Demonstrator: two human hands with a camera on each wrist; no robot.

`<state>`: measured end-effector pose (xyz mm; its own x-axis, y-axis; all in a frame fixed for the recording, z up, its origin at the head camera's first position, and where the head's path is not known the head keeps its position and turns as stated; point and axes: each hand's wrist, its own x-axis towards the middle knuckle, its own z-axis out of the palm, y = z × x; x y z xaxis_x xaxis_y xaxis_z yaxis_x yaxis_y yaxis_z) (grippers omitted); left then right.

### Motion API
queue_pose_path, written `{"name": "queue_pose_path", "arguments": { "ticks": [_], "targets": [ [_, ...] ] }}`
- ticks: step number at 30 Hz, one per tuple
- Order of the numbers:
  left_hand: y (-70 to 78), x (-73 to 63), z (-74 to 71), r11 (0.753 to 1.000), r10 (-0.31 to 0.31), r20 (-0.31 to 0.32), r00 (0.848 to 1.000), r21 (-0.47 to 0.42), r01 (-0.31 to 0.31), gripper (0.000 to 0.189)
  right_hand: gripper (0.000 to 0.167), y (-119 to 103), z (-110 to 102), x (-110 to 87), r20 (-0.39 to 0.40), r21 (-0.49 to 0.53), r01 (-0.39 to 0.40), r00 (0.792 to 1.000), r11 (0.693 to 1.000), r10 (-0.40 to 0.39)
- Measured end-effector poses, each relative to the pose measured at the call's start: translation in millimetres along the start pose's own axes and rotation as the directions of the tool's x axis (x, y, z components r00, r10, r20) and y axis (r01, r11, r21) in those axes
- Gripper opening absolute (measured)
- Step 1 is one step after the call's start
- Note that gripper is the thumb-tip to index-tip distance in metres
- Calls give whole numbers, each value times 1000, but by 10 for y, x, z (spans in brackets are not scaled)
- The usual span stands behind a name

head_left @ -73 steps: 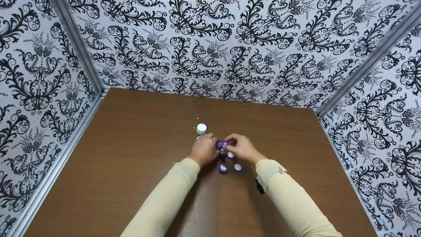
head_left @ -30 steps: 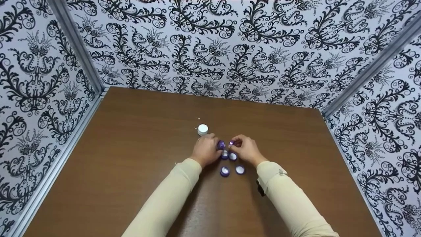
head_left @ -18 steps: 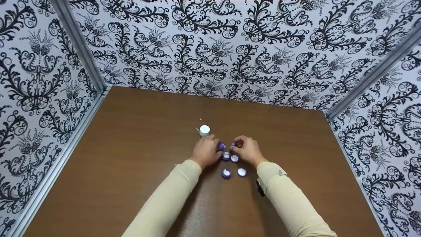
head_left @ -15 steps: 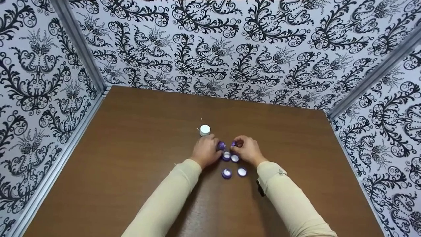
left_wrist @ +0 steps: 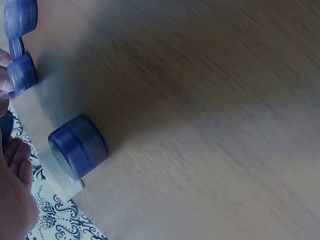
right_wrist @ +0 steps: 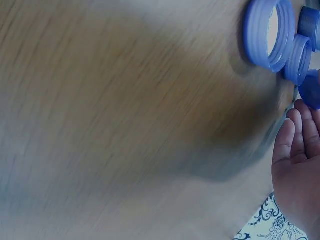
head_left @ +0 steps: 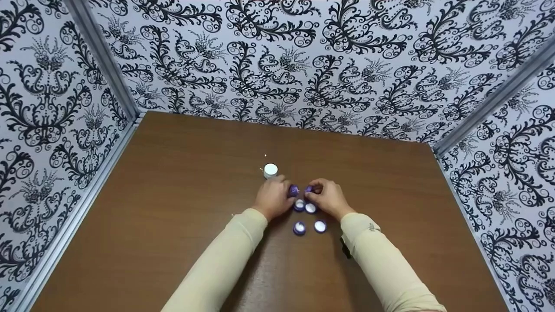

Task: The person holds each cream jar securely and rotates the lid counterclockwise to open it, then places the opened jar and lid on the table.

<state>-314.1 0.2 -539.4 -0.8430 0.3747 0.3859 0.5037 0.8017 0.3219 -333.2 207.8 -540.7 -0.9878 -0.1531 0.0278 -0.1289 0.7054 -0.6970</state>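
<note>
My left hand [head_left: 272, 197] grips a small purple jar [head_left: 294, 190] on its side, its open end facing right. Just across from it, my right hand [head_left: 329, 197] pinches a purple lid [head_left: 309, 189] between thumb and fingers, a small gap from the jar. Below the hands stand two open purple jars, a nearer one [head_left: 299, 228] and a farther one [head_left: 299, 205], both whitish inside. To their right lie two upturned lids, one nearer [head_left: 320, 226] and one farther [head_left: 310, 208]. In the right wrist view the held lid [right_wrist: 311, 90] is partly cut off by the frame.
A white-topped container [head_left: 270, 170] stands behind my left hand. The left wrist view shows a closed dark blue jar [left_wrist: 78, 147] in front of a white container [left_wrist: 62, 177]. Brown wooden table [head_left: 195, 173] lies around, bounded by patterned walls [head_left: 277, 65].
At 2.4 seconds ago my right fingers were on the jar in my left hand. Since then the lid has come off and moved right with them. Over the last second both hands stay nearly still.
</note>
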Motion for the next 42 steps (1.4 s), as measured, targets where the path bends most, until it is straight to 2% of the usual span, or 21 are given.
{"name": "queue_pose_path", "arguments": {
  "ticks": [12,23,28,35,42],
  "targets": [
    [-23,20,11,1000,-21,12,1000,15,21,33,30,66,-62,-1,20,-67,-14,1000,998,16],
    [-15,48,3,999,-32,31,999,17,31,34,28,78,-114,8,62,-158,31,998,987,-21],
    [-6,75,11,999,-39,59,997,33,37,35,28,84,-123,33,102,-193,42,995,980,-23],
    [2,107,54,997,-38,67,997,73,33,38,27,69,-151,74,158,-211,57,987,976,-24],
    [3,141,92,995,-38,94,995,100,28,38,26,30,-160,99,182,-238,57,983,970,-13]
  ]
}}
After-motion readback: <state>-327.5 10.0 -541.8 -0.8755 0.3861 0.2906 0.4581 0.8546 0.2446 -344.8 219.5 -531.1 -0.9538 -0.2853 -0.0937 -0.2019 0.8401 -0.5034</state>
